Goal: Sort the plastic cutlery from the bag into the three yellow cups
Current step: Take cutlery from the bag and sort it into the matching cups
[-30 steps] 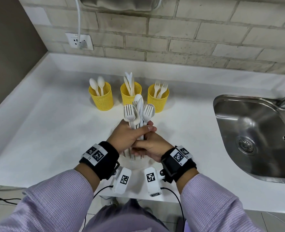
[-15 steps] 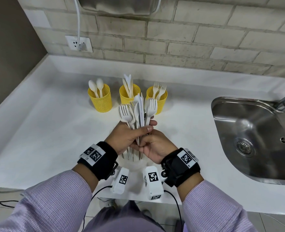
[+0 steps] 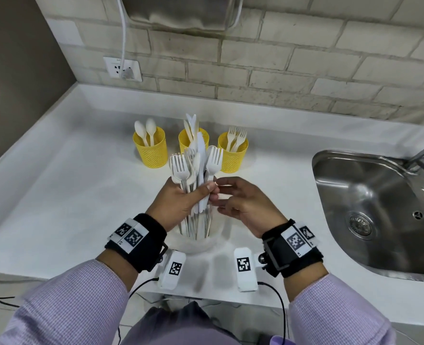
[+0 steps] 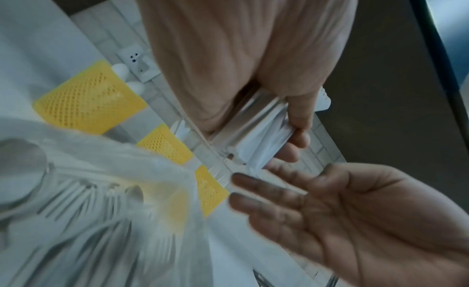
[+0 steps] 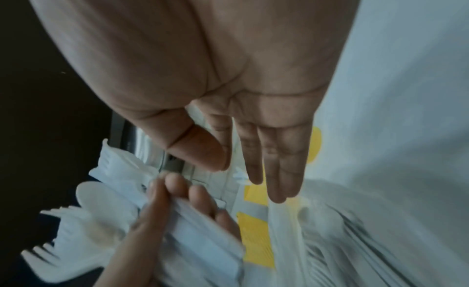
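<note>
The left grip [image 3: 181,202] curls round the cutlery bundle [image 3: 197,170] standing in the bag [image 3: 198,241]; the right grip [image 3: 243,202] hovers beside it, fingers spread.

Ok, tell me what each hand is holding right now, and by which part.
The left hand grips the bundle of white cutlery round its handles, heads up. The right hand is open beside it and holds nothing.

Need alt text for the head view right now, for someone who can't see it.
The left hand grips a bundle of white plastic cutlery upright over a clear bag, while the open right hand reaches toward it. Behind stand three yellow cups holding spoons, knives and forks; a sink lies right.
</note>
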Action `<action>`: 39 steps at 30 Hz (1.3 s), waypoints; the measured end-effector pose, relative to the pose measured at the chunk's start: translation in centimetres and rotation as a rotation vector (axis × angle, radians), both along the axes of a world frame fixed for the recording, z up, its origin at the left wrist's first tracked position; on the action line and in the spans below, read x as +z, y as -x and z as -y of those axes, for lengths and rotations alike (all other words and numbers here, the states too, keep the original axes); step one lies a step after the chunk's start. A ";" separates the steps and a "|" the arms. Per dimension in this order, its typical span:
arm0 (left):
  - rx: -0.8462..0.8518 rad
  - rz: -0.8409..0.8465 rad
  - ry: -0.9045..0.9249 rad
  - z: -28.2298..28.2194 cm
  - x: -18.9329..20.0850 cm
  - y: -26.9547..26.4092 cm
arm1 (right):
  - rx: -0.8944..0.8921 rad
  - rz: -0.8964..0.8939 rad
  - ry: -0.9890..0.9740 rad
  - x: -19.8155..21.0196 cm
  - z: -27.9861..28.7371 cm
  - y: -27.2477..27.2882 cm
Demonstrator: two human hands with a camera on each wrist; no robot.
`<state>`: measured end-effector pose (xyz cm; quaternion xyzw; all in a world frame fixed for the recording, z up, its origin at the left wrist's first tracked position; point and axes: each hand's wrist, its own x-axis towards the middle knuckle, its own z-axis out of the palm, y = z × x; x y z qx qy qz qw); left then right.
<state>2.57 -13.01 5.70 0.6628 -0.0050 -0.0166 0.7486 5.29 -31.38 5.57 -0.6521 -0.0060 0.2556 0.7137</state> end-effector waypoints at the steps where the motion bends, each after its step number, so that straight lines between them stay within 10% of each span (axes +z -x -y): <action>1: -0.006 0.007 0.001 -0.3 0.2 0.0 | -0.020 0.052 0.015 0.6 0.3 -0.2; 13: -0.087 0.021 -0.046 -4.5 1.4 -1.7 | -0.063 0.467 0.099 6.1 -3.4 -1.8; 39: -0.053 0.052 -0.089 -11.7 -1.1 -1.9 | -0.153 0.521 0.038 4.7 -11.0 -2.2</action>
